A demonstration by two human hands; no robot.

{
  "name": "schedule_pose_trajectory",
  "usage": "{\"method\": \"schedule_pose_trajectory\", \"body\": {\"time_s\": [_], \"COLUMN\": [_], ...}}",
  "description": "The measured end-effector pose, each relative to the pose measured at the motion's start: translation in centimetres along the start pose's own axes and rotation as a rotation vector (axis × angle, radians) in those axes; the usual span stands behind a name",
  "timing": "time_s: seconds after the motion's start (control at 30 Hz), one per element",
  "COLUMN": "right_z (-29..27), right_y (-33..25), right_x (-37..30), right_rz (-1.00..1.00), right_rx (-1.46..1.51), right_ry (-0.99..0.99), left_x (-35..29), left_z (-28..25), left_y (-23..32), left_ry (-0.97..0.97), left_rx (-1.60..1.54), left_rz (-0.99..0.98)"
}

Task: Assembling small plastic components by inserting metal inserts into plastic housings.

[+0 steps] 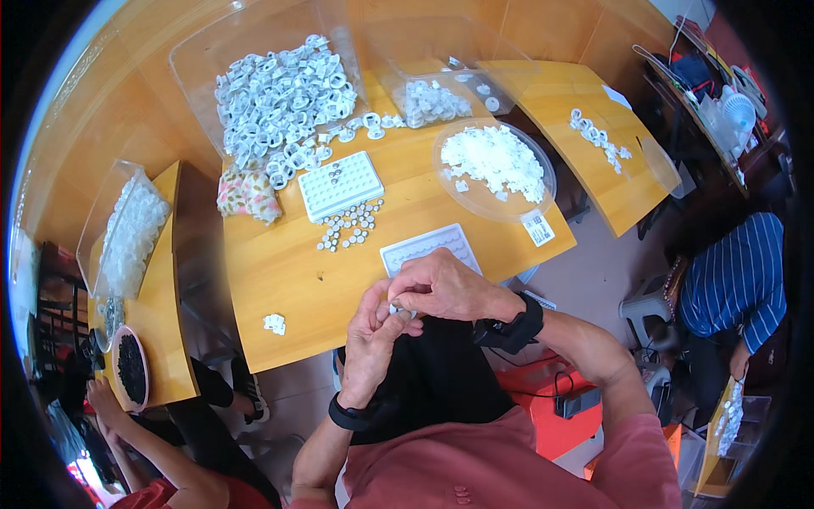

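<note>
Hands meet above the person's lap, just off the near edge of the table (292, 271), with a small white part (402, 312) between them. The left hand (371, 343) curls its thumb and fingers around the part from below; the right hand (445, 284) pinches at it from above, and the fingers hide much of it. Each wrist wears a black band. Just beyond the right hand lies a white tray (431, 244). Farther out and to the left of the hands, small round caps (349, 224) lie scattered, and past them a grid tray (363, 176) holds a few grey pieces (335, 172). Beyond that is a clear bin of white rings (288, 93), some spilled at its front, with a spotted cloth bundle (248, 195) beside it. Beyond the hands to the right, a round dish (496, 211) bears a heap of white pieces (492, 159). Left of the hands, a few white bits (274, 323) sit near the table's edge. Well apart from the hands, one co-worker (203, 490) sits to the left and another (733, 271), in a striped shirt, to the right.
</note>
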State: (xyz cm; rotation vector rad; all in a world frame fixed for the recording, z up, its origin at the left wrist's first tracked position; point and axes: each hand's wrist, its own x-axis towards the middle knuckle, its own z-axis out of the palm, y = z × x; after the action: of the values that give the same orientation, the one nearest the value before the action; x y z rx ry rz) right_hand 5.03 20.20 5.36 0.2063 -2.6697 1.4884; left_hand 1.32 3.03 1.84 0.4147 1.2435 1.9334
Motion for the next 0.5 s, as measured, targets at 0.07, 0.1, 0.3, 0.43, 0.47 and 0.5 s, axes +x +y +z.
{"method": "schedule_pose_trajectory", "body": {"time_s": [0.07,0.1,0.3,0.43,0.47,0.5], "right_z": [-0.6,-0.9,-13.2,-18.9,-20.1,-21.8], "right_y": [-0.1,0.0,3.0,2.2,3.4,5.3], "right_x": [0.6,1.1,9.7,14.5,15.3,16.4], "right_rz": [-0.024,-0.044,-0.242,-0.128,-0.125,-0.114], "right_rx": [0.005,0.013,-0.077,-0.399,-0.401,-0.480], "right_ry": [0.004,0.015,0.645,0.917,0.915,0.940], "left_x": [0.4,0.7,1.3,1.1,1.1,0.9], "left_z": [-0.1,-0.3,-0.8,-2.1,-2.1,-2.1], "left_y": [0.2,0.3,1.5,0.3,0.0,-0.2], "left_ry": [0.015,0.014,0.050,0.022,0.021,0.008], "left_rx": [0.000,0.020,0.008,-0.075,-0.079,-0.079], "left_rz": [0.007,0.026,0.091,0.004,0.001,-0.012]}}
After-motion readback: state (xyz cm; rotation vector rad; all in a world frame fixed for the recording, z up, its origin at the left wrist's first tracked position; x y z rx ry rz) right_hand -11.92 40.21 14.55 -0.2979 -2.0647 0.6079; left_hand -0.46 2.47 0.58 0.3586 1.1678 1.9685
